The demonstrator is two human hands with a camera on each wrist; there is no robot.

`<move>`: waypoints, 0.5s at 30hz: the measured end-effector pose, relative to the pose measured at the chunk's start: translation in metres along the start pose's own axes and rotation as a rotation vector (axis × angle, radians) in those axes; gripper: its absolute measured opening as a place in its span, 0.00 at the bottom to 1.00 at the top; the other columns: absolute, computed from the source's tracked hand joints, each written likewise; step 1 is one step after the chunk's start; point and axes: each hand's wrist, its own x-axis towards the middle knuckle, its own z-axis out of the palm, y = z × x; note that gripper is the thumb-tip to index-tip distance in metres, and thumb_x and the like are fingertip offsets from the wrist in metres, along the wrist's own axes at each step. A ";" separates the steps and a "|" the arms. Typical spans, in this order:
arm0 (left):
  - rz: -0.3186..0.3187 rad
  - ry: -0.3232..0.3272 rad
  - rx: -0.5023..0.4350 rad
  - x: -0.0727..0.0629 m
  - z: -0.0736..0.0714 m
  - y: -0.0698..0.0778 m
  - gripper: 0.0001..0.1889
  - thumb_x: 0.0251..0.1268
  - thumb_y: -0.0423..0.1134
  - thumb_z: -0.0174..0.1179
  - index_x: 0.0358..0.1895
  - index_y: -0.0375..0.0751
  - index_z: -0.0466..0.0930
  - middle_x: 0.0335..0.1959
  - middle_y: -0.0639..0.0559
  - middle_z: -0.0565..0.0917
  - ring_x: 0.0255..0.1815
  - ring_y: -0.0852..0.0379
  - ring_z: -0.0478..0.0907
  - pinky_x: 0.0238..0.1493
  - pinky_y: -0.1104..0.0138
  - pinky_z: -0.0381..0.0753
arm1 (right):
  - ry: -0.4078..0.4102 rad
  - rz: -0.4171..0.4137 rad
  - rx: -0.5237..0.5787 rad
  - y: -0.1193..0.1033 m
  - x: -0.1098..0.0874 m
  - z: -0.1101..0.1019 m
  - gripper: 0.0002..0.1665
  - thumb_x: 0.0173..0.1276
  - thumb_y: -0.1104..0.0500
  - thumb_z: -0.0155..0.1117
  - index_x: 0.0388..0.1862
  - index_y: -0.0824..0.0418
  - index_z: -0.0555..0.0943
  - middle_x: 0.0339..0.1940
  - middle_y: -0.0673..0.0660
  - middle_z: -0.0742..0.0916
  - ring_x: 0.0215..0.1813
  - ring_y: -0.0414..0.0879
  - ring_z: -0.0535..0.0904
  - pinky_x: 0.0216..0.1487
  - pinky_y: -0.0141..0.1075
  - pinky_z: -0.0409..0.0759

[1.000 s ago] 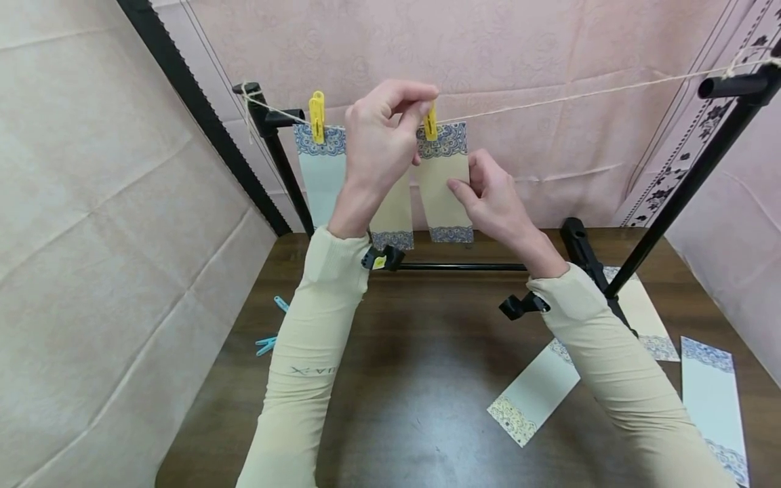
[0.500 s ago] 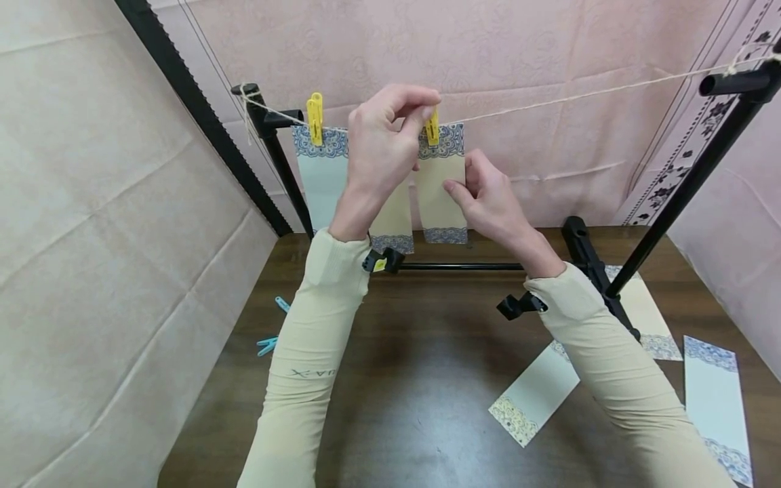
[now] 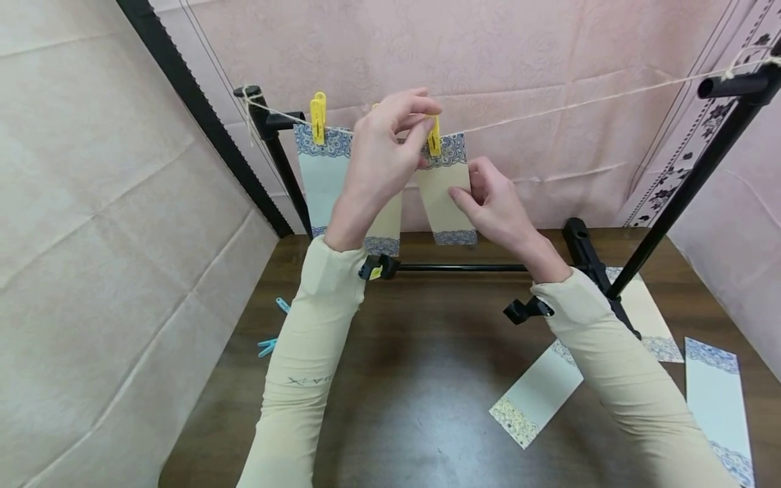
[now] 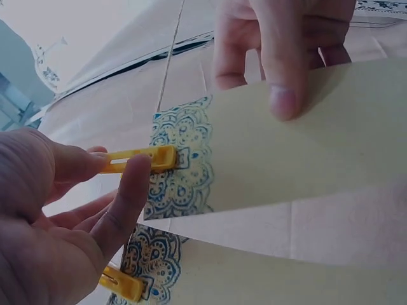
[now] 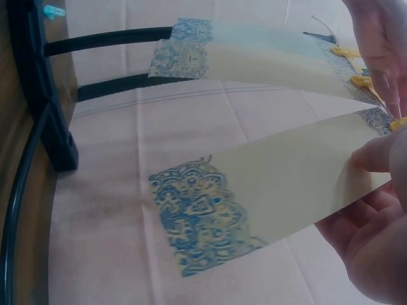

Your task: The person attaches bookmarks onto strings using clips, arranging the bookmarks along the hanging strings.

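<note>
Behind it all: a pink cloth [image 3: 549, 41] hangs like a wall.
Brown table [image 3: 439, 339]: it spreads out below.
Black frame [image 3: 462, 268]: it stands at the back of the table, and a thin string [image 3: 573, 106] runs across its top.
Held card [image 3: 442, 203]: it is cream with blue lace shapes at both ends. It hangs down at the string, a bit tilted. It looks light, thin and bendy, so it may swing or crease if squeezed hard. The side edge looks like a good place to hold it, with a soft pinch.
Hung cards: a pale blue card [image 3: 323, 183] and another cream card [image 3: 384, 227] hang to the left, partly behind the arm.
Table cards: one slanted card [image 3: 537, 393], one far-right card [image 3: 712, 393] and one back card [image 3: 643, 305] lie flat.
Right hand [image 3: 497, 203]: it pinches the held card's right edge, thumb in front, fingers behind.
Left hand [image 3: 387, 146]: its fingertips pinch the clip on the held card.
Yellow clip [image 3: 434, 139]: it sits over the card's top edge. I cannot tell if it bites the string too. It looks small, hard and springy, best squeezed at its tail ends.
Blue clips [image 3: 267, 347]: they lie by the left sleeve, partly hidden.
</note>
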 end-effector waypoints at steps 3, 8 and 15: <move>0.050 0.031 0.023 -0.004 -0.002 -0.002 0.12 0.71 0.33 0.56 0.53 0.40 0.83 0.68 0.50 0.75 0.53 0.63 0.84 0.31 0.73 0.83 | -0.004 -0.009 0.018 0.003 -0.003 -0.001 0.18 0.73 0.61 0.59 0.57 0.66 0.69 0.50 0.65 0.86 0.45 0.53 0.86 0.40 0.26 0.82; 0.153 0.089 0.077 -0.013 -0.006 -0.005 0.14 0.71 0.35 0.57 0.56 0.40 0.82 0.72 0.47 0.70 0.58 0.60 0.82 0.35 0.76 0.83 | 0.013 -0.010 -0.035 0.007 -0.010 -0.005 0.18 0.72 0.60 0.60 0.56 0.65 0.70 0.45 0.64 0.86 0.38 0.48 0.82 0.38 0.26 0.79; 0.312 0.150 0.025 -0.028 -0.013 -0.011 0.13 0.70 0.33 0.59 0.53 0.35 0.83 0.67 0.42 0.74 0.55 0.57 0.83 0.32 0.75 0.80 | 0.027 0.060 -0.114 0.022 -0.027 -0.017 0.20 0.73 0.55 0.60 0.58 0.63 0.71 0.50 0.61 0.85 0.46 0.48 0.82 0.44 0.24 0.77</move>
